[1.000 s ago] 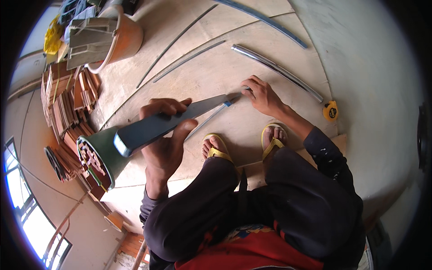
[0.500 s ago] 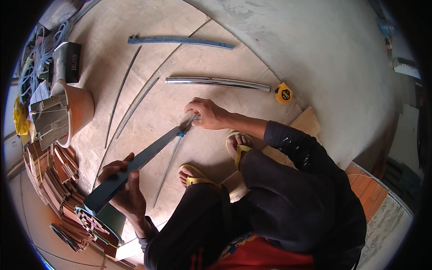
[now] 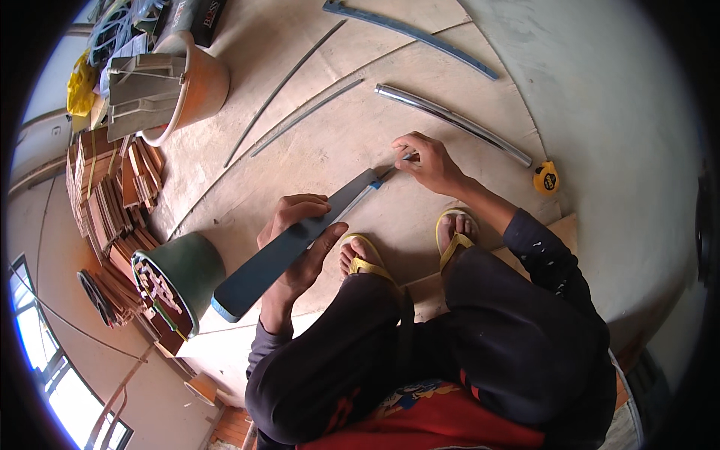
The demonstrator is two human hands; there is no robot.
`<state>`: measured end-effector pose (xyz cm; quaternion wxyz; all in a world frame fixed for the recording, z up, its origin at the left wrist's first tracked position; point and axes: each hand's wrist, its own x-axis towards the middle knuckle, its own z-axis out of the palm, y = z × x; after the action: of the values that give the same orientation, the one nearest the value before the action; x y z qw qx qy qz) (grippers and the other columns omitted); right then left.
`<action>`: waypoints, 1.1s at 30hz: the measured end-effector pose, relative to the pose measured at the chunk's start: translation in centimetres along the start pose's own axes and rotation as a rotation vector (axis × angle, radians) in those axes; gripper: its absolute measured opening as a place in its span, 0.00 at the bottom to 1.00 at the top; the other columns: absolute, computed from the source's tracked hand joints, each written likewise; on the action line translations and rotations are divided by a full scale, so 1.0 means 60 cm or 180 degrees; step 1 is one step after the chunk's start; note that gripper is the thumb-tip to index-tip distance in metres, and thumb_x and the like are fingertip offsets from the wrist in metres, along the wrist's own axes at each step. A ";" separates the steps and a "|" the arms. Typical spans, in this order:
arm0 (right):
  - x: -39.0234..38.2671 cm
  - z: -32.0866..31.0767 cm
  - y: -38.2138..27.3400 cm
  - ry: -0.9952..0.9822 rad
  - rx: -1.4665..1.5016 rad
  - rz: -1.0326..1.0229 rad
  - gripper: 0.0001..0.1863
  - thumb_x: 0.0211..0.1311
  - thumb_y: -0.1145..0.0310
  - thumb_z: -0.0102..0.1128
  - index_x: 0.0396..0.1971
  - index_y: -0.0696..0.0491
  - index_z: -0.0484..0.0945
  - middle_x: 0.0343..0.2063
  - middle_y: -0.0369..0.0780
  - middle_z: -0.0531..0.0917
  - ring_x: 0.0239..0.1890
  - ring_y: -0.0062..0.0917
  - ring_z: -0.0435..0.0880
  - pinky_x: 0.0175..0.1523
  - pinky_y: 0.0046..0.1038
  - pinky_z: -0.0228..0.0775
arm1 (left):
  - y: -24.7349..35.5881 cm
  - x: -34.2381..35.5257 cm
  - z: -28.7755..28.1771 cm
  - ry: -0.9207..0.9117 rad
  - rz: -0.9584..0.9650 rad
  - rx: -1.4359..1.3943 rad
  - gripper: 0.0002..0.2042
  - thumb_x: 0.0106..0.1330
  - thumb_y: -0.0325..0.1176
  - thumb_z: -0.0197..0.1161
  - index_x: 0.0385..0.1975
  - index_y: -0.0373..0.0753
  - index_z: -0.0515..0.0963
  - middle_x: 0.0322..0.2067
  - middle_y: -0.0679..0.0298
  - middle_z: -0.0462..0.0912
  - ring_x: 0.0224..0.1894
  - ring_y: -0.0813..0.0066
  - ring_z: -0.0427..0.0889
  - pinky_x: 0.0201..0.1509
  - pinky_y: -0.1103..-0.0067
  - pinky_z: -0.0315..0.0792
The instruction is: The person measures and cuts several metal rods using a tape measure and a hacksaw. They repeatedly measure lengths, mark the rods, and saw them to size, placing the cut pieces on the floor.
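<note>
A long dark grey flat bar (image 3: 259, 277) slants from near the green bucket up toward the middle of the floor. My left hand (image 3: 294, 238) is closed round its middle, thumb on the near side. Its far end has a small blue part (image 3: 376, 184). Just beyond that end, the fingers of my right hand (image 3: 429, 166) pinch a thin greyish strip (image 3: 388, 174), which runs back to the bar's tip. Whether the strip is fixed to the bar cannot be made out.
On the floor ahead lie a shiny metal tube (image 3: 454, 122), a blue-grey bar (image 3: 412, 32), thin rods (image 3: 307, 118) and a yellow tape measure (image 3: 546, 178). At left stand an orange bucket (image 3: 210, 82), a green bucket (image 3: 196, 262) of wood offcuts and stacked reddish-brown strips (image 3: 105, 206).
My view has turned, so the floor things sit farther right and higher. The bar's broad face now shows more. Both hands keep their holds.
</note>
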<state>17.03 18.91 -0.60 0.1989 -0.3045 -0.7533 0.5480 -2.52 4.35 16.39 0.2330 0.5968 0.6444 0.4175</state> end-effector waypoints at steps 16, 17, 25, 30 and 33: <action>-0.013 -0.029 0.000 0.0114 0.0123 0.0174 0.12 0.53 0.77 0.59 0.39 0.60 0.74 0.36 0.47 0.79 0.36 0.32 0.83 0.42 0.28 0.75 | 0.001 -0.002 0.001 0.0086 -0.0009 0.0029 0.17 0.51 0.25 0.71 0.38 0.37 0.71 0.33 0.55 0.79 0.38 0.65 0.82 0.38 0.75 0.76; -0.019 -0.038 0.004 0.0180 0.0143 0.0195 0.11 0.54 0.77 0.59 0.39 0.59 0.74 0.36 0.47 0.79 0.36 0.32 0.83 0.42 0.29 0.75 | 0.000 -0.001 0.002 0.0087 -0.0006 -0.0014 0.17 0.51 0.25 0.71 0.38 0.37 0.71 0.33 0.55 0.79 0.38 0.64 0.82 0.39 0.75 0.76; -0.137 -0.175 0.036 0.0727 -0.1105 0.0427 0.07 0.57 0.74 0.58 0.35 0.57 0.77 0.33 0.44 0.79 0.36 0.35 0.81 0.42 0.31 0.72 | -0.009 -0.017 0.003 0.0164 0.0038 -0.0344 0.16 0.53 0.25 0.70 0.37 0.36 0.70 0.31 0.53 0.78 0.40 0.58 0.80 0.42 0.71 0.75; -0.261 -0.294 0.065 0.1673 -0.2014 0.0699 0.07 0.59 0.70 0.58 0.34 0.57 0.77 0.34 0.45 0.79 0.37 0.38 0.80 0.42 0.33 0.72 | -0.021 -0.025 0.016 0.0260 0.0128 -0.0722 0.14 0.56 0.29 0.67 0.37 0.37 0.69 0.30 0.53 0.77 0.40 0.54 0.80 0.45 0.64 0.74; -0.303 -0.349 0.094 0.1926 -0.2365 0.1326 0.12 0.61 0.66 0.58 0.40 0.57 0.76 0.35 0.46 0.79 0.38 0.39 0.80 0.43 0.33 0.72 | -0.021 -0.023 0.022 0.0330 0.0146 -0.0930 0.12 0.57 0.29 0.66 0.35 0.37 0.69 0.28 0.54 0.76 0.38 0.55 0.80 0.46 0.62 0.74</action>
<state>45.02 22.55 1.38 0.1730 -0.6427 -0.7292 0.1591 -1.96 3.46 14.38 0.2741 0.5488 0.5742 0.5422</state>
